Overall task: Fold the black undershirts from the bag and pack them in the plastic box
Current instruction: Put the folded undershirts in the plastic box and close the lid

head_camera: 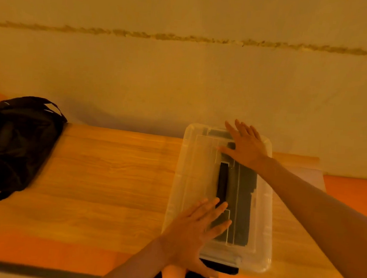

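the clear plastic box sits on the wooden table, at 3 o'clock from the black bag. folded black undershirts show dark through its lid. the left hand at 6 o'clock and the right hand at 12 lie flat on it, fingers straight and spread.

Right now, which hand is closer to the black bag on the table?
Left. The left hand lies flat on the near end of the plastic box, on the side facing the bag; the right hand rests on the far end, further from it.
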A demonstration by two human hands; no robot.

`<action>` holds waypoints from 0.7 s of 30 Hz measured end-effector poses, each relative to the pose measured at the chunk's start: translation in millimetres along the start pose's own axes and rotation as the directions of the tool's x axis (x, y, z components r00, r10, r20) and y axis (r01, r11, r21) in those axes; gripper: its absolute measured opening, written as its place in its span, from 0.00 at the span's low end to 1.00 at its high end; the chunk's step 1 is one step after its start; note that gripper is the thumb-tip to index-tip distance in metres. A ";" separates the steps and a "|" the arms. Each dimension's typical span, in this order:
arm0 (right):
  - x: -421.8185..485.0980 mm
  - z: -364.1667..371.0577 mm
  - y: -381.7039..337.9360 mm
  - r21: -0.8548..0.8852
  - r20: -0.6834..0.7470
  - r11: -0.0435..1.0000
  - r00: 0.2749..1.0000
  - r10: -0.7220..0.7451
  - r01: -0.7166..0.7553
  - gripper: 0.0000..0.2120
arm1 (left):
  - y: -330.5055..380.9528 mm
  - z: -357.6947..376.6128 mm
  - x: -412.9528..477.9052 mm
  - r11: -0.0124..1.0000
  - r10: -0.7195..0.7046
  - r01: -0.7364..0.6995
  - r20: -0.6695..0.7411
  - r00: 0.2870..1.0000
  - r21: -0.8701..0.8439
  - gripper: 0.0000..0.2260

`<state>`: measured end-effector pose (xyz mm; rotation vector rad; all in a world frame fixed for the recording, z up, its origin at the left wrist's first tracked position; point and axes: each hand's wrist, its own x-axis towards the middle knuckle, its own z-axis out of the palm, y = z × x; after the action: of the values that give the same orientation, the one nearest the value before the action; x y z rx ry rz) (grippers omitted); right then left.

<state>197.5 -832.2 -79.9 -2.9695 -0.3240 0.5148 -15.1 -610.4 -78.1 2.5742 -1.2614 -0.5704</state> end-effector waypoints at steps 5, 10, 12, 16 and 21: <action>32.5 -25.6 5.8 0.090 0.185 0.996 0.983 -0.013 -0.004 0.50 | 3.2 15.0 -5.4 0.995 0.020 -0.025 0.059 0.998 0.094 0.52; 51.8 -34.1 2.4 0.108 0.307 0.994 0.952 -0.007 -0.027 0.58 | 3.9 13.9 1.1 0.988 -0.048 0.038 0.064 0.997 0.152 0.51; 54.8 -33.8 1.5 0.087 0.299 0.995 0.954 0.017 -0.045 0.58 | 6.4 18.7 0.1 0.985 -0.059 0.047 0.070 0.996 0.168 0.50; 57.4 -32.1 2.2 0.029 0.290 1.000 0.957 -0.004 -0.004 0.51 | 9.7 17.8 -0.7 0.978 -0.052 0.034 0.080 0.995 0.207 0.51; 56.7 -30.5 3.7 0.177 0.304 0.983 0.952 -0.015 -0.041 0.53 | 9.0 18.3 0.5 0.978 -0.072 0.054 0.079 0.994 0.204 0.50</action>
<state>260.9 -825.1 -70.0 -2.7138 -0.2663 0.9542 -29.2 -616.6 -91.6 2.7919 -1.3325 -0.6002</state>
